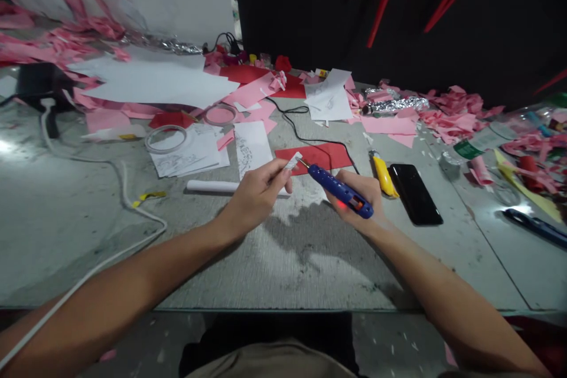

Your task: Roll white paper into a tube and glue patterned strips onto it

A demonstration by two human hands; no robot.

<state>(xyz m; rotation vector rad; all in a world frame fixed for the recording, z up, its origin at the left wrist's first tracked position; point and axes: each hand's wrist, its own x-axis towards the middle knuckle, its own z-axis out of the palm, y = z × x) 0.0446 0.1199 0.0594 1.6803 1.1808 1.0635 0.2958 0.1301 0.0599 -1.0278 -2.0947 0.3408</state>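
Observation:
Pinched between the thumb and fingers of my left hand (pixel 258 194) is a small whitish paper piece (pixel 293 160). My right hand (pixel 358 195) is wrapped round a blue glue gun (pixel 339 189), whose tip points left and sits at or very near the paper piece. A red glow shows on the gun's side. Behind both hands lies a red paper strip (pixel 330 155). A white rolled tube (pixel 212 186) rests on the table beside my left hand.
A yellow tool (pixel 384 176) and a black phone (pixel 415 194) lie right of my right hand. Tape rings (pixel 166 139), drawn sheets and pink scraps spread behind. A white cable (pixel 124 180) crosses the left side; a bottle (pixel 481 140) lies at right.

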